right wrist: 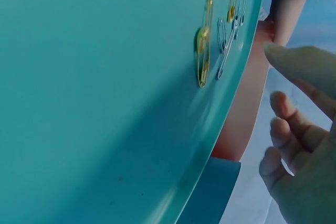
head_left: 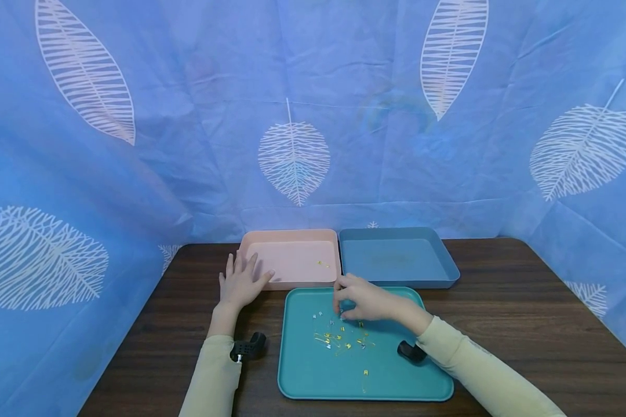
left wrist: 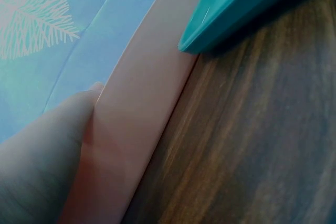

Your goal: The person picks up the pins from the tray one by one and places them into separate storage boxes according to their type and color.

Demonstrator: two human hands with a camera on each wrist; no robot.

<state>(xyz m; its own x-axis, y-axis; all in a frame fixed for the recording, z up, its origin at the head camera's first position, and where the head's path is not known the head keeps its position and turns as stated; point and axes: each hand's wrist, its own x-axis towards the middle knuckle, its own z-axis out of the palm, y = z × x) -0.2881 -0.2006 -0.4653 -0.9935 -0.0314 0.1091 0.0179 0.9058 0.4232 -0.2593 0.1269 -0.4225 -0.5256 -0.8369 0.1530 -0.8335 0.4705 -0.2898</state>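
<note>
My left hand [head_left: 238,288] rests at the near left corner of the pink tray [head_left: 290,284], its fingers spread. The thumb [left wrist: 86,103] lies at the tray's rim in the left wrist view. Over the back of the teal tray [head_left: 320,379], my right hand [head_left: 365,298] reaches down with bent fingers, close to several small gold safety pins [right wrist: 203,59] and silver safety pins [right wrist: 226,51]. Between its thumb [right wrist: 299,59] and fingers no pin shows in the right wrist view. A lone gold safety pin [head_left: 366,372] lies nearer the front.
A blue tray [head_left: 451,272] stands behind the teal one, to the right of the pink tray. Small gold pins [head_left: 323,264] lie inside the pink tray. Everything stands on a dark wooden table [head_left: 527,324], with a blue leaf-print cloth [head_left: 355,150] behind it.
</note>
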